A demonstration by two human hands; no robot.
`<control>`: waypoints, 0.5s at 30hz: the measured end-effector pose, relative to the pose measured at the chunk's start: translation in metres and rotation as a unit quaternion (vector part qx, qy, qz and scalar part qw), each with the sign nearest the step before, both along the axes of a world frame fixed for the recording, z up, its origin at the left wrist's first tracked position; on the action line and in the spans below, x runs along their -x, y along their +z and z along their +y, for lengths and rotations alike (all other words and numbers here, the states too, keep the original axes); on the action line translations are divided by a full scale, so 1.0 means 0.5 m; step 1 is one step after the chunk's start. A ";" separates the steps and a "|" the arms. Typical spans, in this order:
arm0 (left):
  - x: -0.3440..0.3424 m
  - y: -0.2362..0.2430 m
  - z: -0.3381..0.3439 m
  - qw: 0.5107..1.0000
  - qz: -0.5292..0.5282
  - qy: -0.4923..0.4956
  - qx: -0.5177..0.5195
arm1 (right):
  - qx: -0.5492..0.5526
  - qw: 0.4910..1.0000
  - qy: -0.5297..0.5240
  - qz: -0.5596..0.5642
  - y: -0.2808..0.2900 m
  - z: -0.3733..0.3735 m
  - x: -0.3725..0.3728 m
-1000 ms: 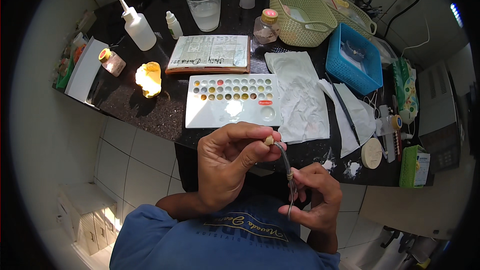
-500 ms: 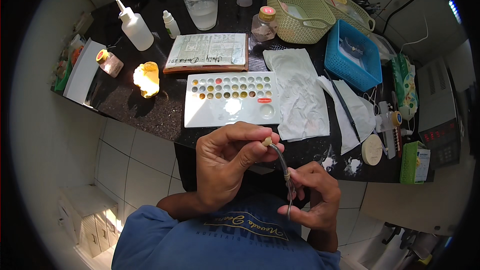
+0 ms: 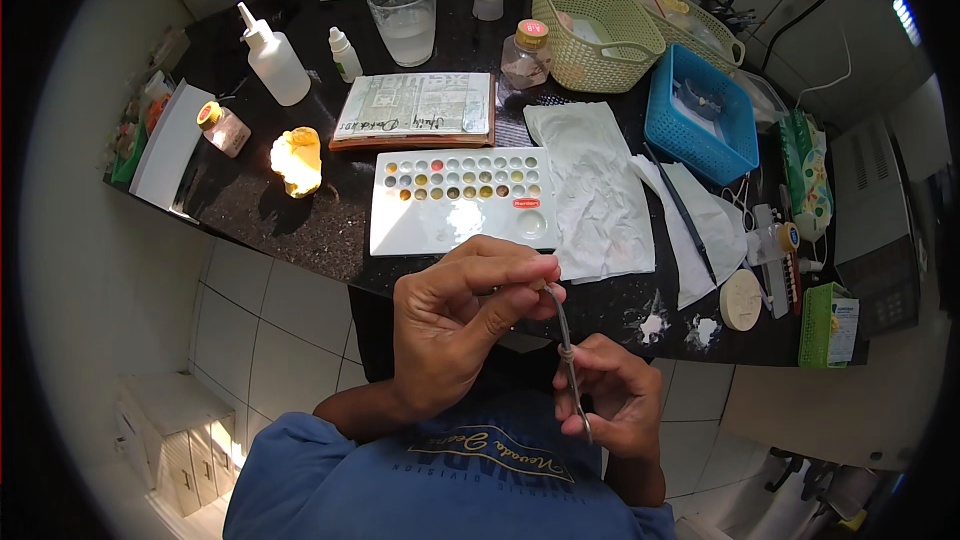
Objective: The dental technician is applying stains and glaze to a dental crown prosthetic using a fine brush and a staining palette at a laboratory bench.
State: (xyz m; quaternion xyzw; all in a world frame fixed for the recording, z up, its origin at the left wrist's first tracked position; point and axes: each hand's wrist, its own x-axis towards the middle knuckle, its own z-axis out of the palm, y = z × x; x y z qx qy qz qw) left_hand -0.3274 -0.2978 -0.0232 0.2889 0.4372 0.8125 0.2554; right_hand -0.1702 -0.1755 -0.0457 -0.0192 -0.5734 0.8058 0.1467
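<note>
My left hand [image 3: 455,325] pinches a small cream, tooth-like piece [image 3: 540,286] between thumb and fingers. The fingertips cover most of it. A slim curved metal tool [image 3: 563,325], forceps-like with a banded joint midway, meets that piece with its upper tip. Lower down, thumb and fingers of my right hand [image 3: 625,395] grip the tool's thin arms. Both hands are in front of my chest, just off the bench's near edge. Beyond them lies a white palette [image 3: 410,230] with rows of coloured wells. Whether the tool's tips clamp the piece cannot be made out.
White tissues [image 3: 600,200] lie right of the palette, with a dark pen-like tool [image 3: 685,215] on one. A framed block [image 3: 415,110], glass beaker [image 3: 403,25], squeeze bottle [image 3: 275,65] and sunlit yellow cast [image 3: 297,162] stand beyond. Blue [image 3: 700,145] and pale green baskets [image 3: 590,70] line the far right.
My right hand has moved a little left and the tool now stands more upright. The tooth-like piece, plainer before, is now mostly behind my left fingertips.
</note>
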 end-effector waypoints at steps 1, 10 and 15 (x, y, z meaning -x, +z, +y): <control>0.002 -0.001 -0.001 1.000 0.015 -0.004 0.000 | -0.026 1.000 -0.001 0.014 -0.003 0.002 0.001; -0.004 0.005 0.009 0.992 -0.119 -0.043 -0.002 | 0.184 0.981 0.045 0.030 -0.015 -0.005 -0.018; -0.003 0.006 0.018 0.982 -0.167 -0.084 0.002 | 0.383 0.913 0.137 0.027 -0.028 -0.011 -0.020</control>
